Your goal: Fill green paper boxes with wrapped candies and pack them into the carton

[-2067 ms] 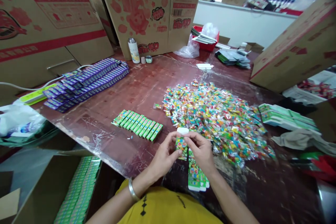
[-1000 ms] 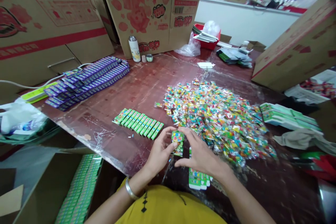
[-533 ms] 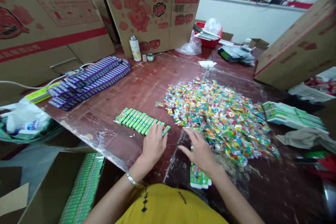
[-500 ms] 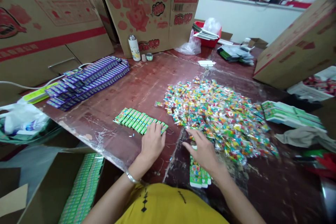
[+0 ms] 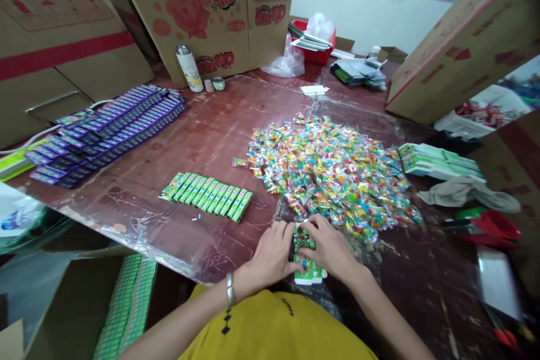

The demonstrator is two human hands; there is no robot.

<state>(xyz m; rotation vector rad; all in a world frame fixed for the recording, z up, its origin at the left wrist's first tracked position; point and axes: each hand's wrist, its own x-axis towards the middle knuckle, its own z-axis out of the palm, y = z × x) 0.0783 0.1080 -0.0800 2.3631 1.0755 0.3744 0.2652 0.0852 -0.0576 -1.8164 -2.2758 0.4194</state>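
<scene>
In front of me lie a few flat green cartons (image 5: pixel 302 278) with colourful printing, overlapping one another. My left hand (image 5: pixel 272 253) is at the left edge of the top carton, fingers along its upper side and thumb near its lower end. From the right, my right hand (image 5: pixel 331 250) grips the same carton with thumb and curled fingers. Just beyond my hands spreads a big pile of small clear-wrapped colourful candies (image 5: pixel 329 169). To the left, a slanting row of small green boxes (image 5: pixel 206 194) stands on the reddish-brown table (image 5: pixel 211 135).
Stacked purple boxes (image 5: pixel 113 129) lie at the left. An open carton (image 5: pixel 71 304) with green boxes is below the table edge. More green cartons (image 5: pixel 439 162) and a grey cloth (image 5: pixel 468 192) are at the right. A bottle (image 5: pixel 189 70) stands by large cardboard boxes (image 5: pixel 202 11).
My left hand has left the row of green boxes and moved right to the flat cartons. My right hand has closed in on them too. The view has shifted slightly right.
</scene>
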